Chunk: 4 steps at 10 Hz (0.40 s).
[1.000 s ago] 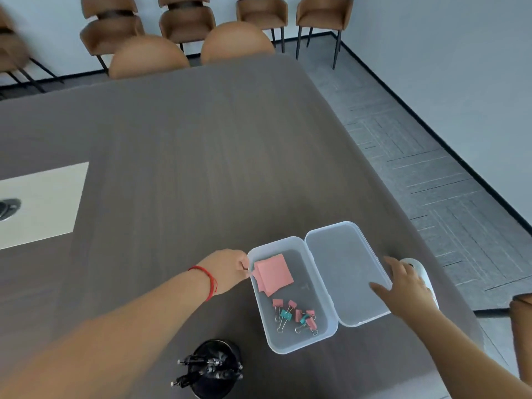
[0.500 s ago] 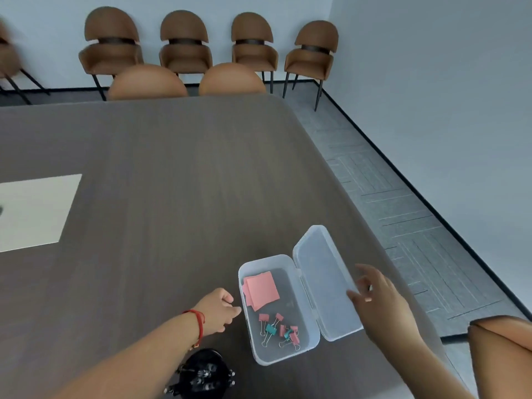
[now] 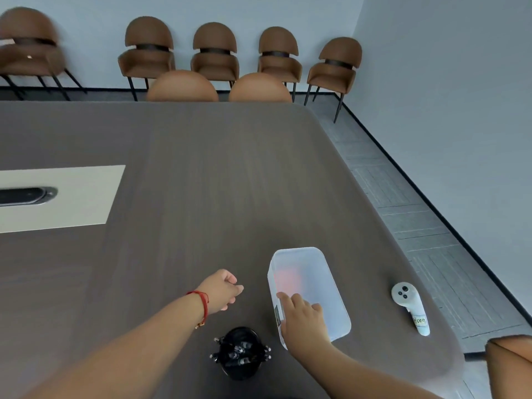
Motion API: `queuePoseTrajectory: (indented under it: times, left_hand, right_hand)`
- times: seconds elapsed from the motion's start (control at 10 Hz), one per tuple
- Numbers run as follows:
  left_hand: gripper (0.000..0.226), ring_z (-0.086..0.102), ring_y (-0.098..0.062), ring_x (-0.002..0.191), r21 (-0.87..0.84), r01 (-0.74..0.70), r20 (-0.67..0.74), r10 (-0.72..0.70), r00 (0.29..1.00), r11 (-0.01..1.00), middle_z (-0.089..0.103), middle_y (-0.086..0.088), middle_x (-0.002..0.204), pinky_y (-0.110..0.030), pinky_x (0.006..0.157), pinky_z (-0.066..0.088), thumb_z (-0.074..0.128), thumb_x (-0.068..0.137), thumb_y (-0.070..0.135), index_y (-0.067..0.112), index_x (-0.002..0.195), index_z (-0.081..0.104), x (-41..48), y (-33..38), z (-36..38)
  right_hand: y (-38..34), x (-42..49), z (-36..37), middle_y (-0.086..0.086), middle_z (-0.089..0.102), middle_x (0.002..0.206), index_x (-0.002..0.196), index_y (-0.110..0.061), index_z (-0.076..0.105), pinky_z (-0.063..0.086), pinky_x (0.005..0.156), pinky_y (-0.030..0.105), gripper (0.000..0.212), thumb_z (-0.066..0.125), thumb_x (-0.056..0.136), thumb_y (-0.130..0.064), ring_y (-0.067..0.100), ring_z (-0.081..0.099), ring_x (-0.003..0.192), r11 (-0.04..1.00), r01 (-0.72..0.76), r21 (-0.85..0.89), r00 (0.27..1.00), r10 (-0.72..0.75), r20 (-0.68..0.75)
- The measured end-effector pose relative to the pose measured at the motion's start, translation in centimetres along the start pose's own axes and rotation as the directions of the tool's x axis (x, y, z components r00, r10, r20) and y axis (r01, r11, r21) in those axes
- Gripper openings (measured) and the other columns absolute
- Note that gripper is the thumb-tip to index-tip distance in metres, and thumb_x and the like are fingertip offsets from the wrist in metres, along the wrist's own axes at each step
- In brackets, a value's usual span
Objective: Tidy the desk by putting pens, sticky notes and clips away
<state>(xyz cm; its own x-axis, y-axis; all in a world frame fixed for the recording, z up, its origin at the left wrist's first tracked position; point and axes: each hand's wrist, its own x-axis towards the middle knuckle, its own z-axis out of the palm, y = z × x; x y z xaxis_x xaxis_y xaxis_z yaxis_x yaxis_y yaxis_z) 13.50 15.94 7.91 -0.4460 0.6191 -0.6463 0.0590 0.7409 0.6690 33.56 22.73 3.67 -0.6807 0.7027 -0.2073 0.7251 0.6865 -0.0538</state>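
Two hands in view, both low over the near-right part of the worktop [image 3: 201,168]. Right hand [image 3: 305,321] lies flat on the lid of the translucent plastic box [image 3: 313,277], fingers [image 3: 288,300] spread and pressing near the box's near-left edge; not wrapped round anything, just palm-down on top. Left hand [image 3: 223,289] hovers left of the box, apart from it, fingers curled loosely into a half fist; looks empty, though I can't see inside the curl.

Lid reads as down. Pink blur through it = sticky notes [image 3: 288,279] inside, far half. Clips not resolvable through the plastic. Pens [image 3: 240,351] sit upright in the black cup [image 3: 240,367], near side, between the two forearms.

Handling, my read: box is thin-wall plastic, light, contents weigh almost nothing, so it'll skate on the smooth worktop if pushed from one side. Lid flexes; press at the rim over the latch edge, not mid-panel, and steady the opposite long side w/ the left hand. To lift, pinch across the short width, both long walls. Smooth plastic, prob slippery, so modest squeeze only, walls will bow. Pen cup is top-heavy w/ pens, grip low on the body.

White handheld controller [image 3: 408,303] lies right of the box, near the worktop edge, clear of both hands. Task looks close to done.
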Motion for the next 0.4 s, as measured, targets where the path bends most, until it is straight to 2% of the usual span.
queuePoseTrajectory:
  times: [0.1, 0.3, 0.4]
  left_hand:
    - [0.030, 0.057, -0.021, 0.083, -0.010, -0.005, -0.001, 0.005, 1.000, 1.000, 0.061, -0.009, 0.098, -0.035, 0.078, 0.053, 0.059, 0.088, 0.021, 0.007, 0.114, 0.050, -0.7, -1.2, -1.2]
    - [0.027, 0.057, -0.021, 0.081, -0.033, -0.044, -0.002, 0.044, 0.999, 0.998, 0.061, -0.007, 0.096, -0.035, 0.079, 0.053, 0.059, 0.088, 0.023, 0.010, 0.110, 0.050, -1.7, -2.0, -3.6]
    - [0.025, 0.056, -0.021, 0.079, -0.017, -0.070, -0.002, 0.070, 0.998, 0.997, 0.061, -0.007, 0.094, -0.033, 0.072, 0.051, 0.059, 0.087, 0.024, 0.011, 0.107, 0.049, -2.1, -2.1, -4.7]
  right_hand:
    - [-0.4, -0.4, 1.0, 0.003, 0.056, 0.106, 0.135, -0.025, 0.034, 0.040, 0.077, 0.040, 0.062, 0.057, 0.078, -0.017, 0.027, 0.060, 0.089, 0.998, 0.033, -0.056, 0.999, -0.031, 0.024]
    - [-0.4, -1.0, 0.4, 0.003, 0.053, 0.116, 0.137, -0.026, 0.031, 0.038, 0.083, 0.041, 0.056, 0.050, 0.085, -0.016, 0.028, 0.058, 0.101, 0.997, 0.022, -0.072, 0.991, -0.012, 0.137]
    - [-1.5, -0.6, -3.7, -0.004, 0.052, 0.120, 0.139, -0.031, 0.029, 0.040, 0.090, 0.039, 0.053, 0.049, 0.089, -0.029, 0.020, 0.059, 0.103, 0.992, -0.044, 0.121, 0.992, 0.029, 0.121]
